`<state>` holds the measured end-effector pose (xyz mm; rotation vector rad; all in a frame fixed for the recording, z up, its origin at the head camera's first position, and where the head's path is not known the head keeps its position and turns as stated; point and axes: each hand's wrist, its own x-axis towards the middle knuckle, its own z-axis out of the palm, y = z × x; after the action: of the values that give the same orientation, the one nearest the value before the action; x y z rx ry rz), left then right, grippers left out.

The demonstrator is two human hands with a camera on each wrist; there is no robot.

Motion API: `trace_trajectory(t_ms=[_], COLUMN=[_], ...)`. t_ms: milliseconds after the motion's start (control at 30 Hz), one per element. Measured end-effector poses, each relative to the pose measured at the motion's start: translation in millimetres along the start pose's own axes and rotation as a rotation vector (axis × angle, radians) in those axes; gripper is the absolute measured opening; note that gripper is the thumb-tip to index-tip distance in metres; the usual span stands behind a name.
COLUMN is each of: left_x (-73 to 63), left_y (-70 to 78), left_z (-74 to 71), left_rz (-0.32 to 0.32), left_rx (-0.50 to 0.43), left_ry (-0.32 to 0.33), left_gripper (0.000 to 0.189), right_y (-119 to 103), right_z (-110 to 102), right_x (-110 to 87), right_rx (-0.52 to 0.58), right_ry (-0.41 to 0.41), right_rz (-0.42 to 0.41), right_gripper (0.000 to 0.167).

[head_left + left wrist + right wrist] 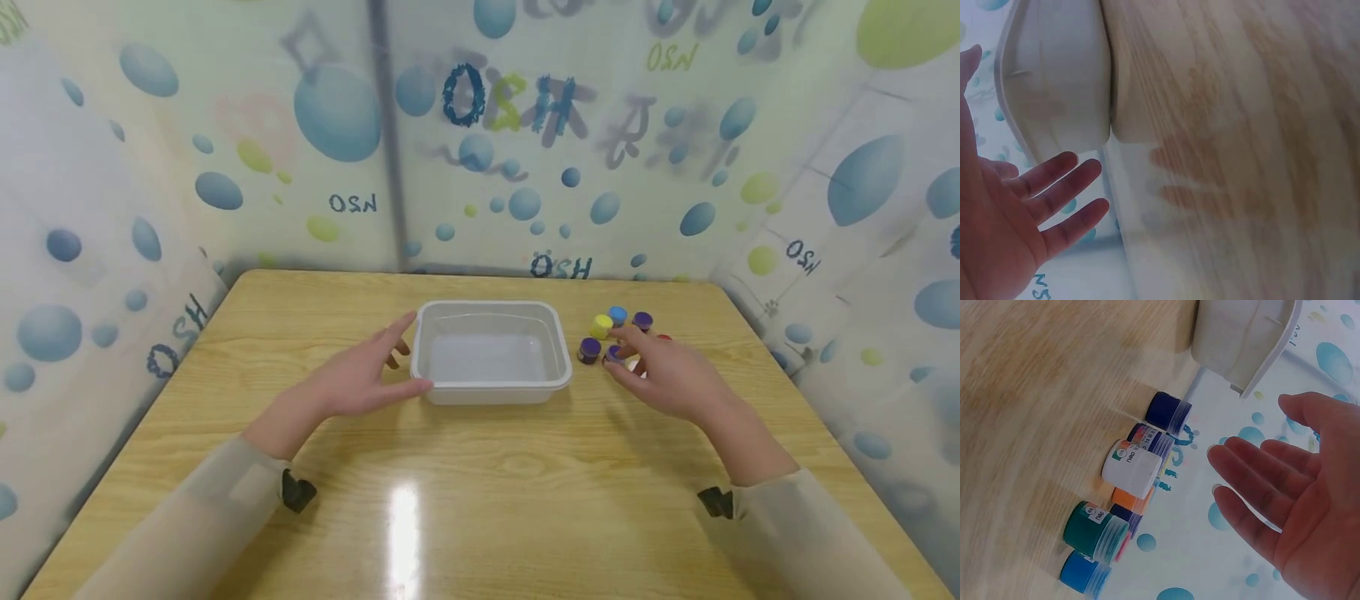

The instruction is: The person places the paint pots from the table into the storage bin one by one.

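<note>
A white rectangular plastic basin (495, 396) stands upright on the table with its inside bare. My left hand (360, 375) is at its left end, fingers spread and nearly straight, the thumb tip by the front corner and a fingertip by the back corner of the rim. To the basin's right, my right hand (675, 375) hovers over a group of small paint jars, fingers loosely bent and holding nothing. Among them are a yellow-topped jar (602, 326) and a purple one (588, 350). The right wrist view shows a white jar (1132, 467) and a green jar (1094, 531). My right hand hides some jars in the head view.
The light wooden table (480, 475) is bounded at the back and sides by a curtain (465, 225) printed with blue and green drops. A blue jar (1085, 573) sits at the end of the jar group.
</note>
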<state>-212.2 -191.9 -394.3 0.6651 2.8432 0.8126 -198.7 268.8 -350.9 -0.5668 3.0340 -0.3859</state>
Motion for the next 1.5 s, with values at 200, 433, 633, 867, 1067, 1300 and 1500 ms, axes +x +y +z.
trace_trajectory(t_ms=[200,433,633,867,1067,1300,1500], left_x=[14.8,23.8,24.4,24.9,23.0,21.9,22.5], left_y=[0.1,2.7,2.4,2.2,0.9,-0.5,-0.2], left_z=[6.2,7.9,6.9,8.0,7.8,7.5,9.4], left_rz=[-0.006,-0.036,-0.050,-0.063,-0.083,-0.096,-0.092], left_rx=[-0.064,-0.067,-0.067,-0.064,-0.084,-0.106,-0.128], left_ry=[-0.034,-0.079,-0.090,-0.100,-0.123,-0.133,-0.122], left_gripper=[0.118,0.124,0.124,0.126,0.125,0.127,0.127], right_y=[3,7,15,30,46,62,67], right_z=[3,3,1,-1,-1,10,17], right_x=[-2.9,-4.8,-7.4,-12.3,-12.4,-7.4,-2.0], right_rx=[0.004,0.011,0.024,0.038,0.055,0.108,0.113], right_ry=[0.006,0.007,-0.019,-0.037,-0.058,-0.072,-0.050], right_rz=[0.000,-0.001,0.039,0.074,0.091,0.100,0.078], right_gripper=[0.056,0.055,0.057,0.058,0.053,0.046,0.045])
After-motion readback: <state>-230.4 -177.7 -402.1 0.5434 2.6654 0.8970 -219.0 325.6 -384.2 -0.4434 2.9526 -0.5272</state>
